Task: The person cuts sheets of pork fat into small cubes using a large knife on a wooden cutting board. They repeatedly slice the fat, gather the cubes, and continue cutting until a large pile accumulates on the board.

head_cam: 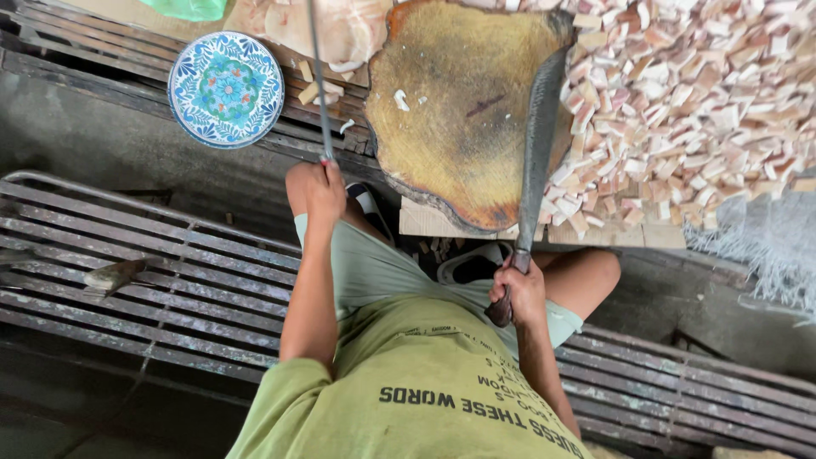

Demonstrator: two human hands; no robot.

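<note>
you have 1 head view, looking steeply down past your chest, near the round chopping block (463,110).

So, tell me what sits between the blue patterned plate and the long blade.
In the head view, the thin metal rod held by the left hand, then the round wooden chopping block, lie between the plate and blade.

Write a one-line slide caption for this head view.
Seated person grips a long blade in the right hand and a thin rod in the left hand, over a chopping block.
</note>
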